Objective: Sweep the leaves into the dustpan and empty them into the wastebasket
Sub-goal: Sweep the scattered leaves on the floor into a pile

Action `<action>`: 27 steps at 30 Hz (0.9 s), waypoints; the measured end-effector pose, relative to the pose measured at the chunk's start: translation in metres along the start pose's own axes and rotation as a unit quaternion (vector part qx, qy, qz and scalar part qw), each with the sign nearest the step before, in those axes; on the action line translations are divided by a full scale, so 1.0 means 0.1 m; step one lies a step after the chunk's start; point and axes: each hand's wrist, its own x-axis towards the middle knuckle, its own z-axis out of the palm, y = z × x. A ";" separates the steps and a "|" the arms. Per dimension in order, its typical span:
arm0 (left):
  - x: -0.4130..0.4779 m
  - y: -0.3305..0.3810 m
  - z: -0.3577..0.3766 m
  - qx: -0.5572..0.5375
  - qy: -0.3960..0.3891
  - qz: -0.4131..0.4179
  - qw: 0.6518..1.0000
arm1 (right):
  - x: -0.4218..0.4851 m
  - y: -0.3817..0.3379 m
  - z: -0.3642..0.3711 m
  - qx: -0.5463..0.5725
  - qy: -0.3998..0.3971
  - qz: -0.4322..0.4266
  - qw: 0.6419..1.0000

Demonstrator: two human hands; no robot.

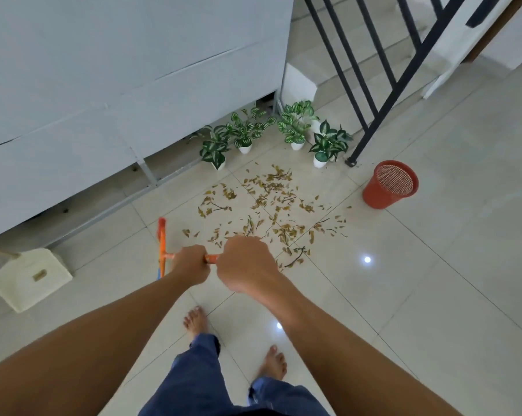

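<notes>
Both hands, left (190, 263) and right (247, 267), were closed around the orange broom (162, 247) handle, its head low at left. Dry leaves (268, 211) lay scattered on the floor (433, 265) just ahead, with one cream dustpan (28, 279) far left and one red wastebasket (390, 184) upright at right. Four potted plants (244, 132) stood behind the leaves, beside a black railing (370, 115).

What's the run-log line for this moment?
hands: left hand and right hand grip broom | leaves: scattered | dustpan: idle | wastebasket: upright
</notes>
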 end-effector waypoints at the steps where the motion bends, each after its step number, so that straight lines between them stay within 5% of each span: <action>1: 0.07 -0.09 -0.01 0.007 -0.007 0.002 1.000 | 0.07 -0.07 0.04 0.005 -0.003 0.005 1.000; 15: 0.67 0.25 -0.68 -0.041 -0.034 0.148 0.988 | 0.55 -0.42 -0.61 -0.145 0.078 0.066 0.984; 21: 0.84 -0.09 -1.06 0.009 0.009 0.127 0.992 | 0.69 -0.78 -0.76 -0.079 0.073 0.046 0.993; 27: 0.98 -0.66 -1.01 0.056 -0.032 0.075 0.995 | 1.08 -0.99 -0.10 -0.039 0.078 0.050 0.995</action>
